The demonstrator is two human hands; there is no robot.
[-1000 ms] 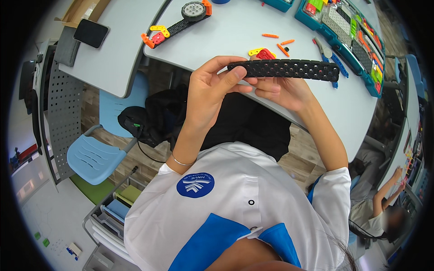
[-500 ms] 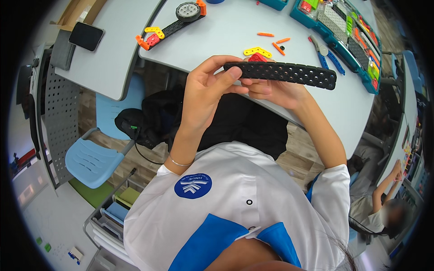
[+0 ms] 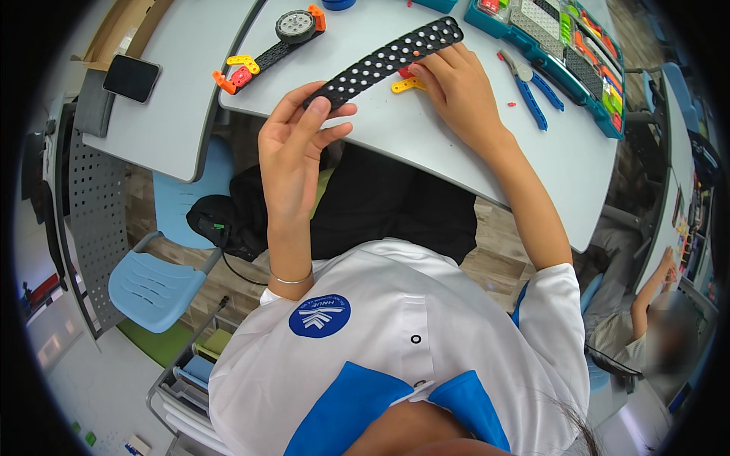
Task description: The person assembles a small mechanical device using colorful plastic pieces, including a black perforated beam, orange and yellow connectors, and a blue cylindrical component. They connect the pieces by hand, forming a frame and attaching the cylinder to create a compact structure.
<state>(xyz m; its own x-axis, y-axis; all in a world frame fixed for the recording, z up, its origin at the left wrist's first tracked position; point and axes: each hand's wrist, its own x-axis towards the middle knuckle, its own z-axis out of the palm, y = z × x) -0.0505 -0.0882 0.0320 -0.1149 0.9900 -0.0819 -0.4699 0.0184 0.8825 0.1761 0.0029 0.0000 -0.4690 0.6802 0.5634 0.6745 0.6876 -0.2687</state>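
the left hand [image 3: 293,144] pinches the near end of a black strip [image 3: 380,64], thumb on top and fingers bent beneath. the right hand [image 3: 460,95] reaches in past the strip's far half, fingers bent and close together; their tips are partly hidden, so i cannot tell whether they hold anything. the strip, pierced with rows of holes, slants above the table [image 3: 456,163], rising from the left hand toward the upper right, its far end just beside the right knuckles.

close by the right thumb are a yellow piece [image 3: 407,85] and a red piece [image 3: 404,73], each partly covered. farther right, pliers [image 3: 530,80] with blue handles lie with handles spread, a small red bit [image 3: 512,104] near them. beyond is a teal case [image 3: 487,25] full of coloured parts.

left of the strip lies a built arm [image 3: 274,55] with a grey wheel [image 3: 295,26] at its upper end and orange, red and yellow bits fixed on. a phone [image 3: 132,77] rests on the next table [image 3: 171,121], its edge by a grey box [image 3: 92,102]. below stands a blue chair [image 3: 156,285] near a black bag [image 3: 217,220]. at far right sits another person [image 3: 627,346].
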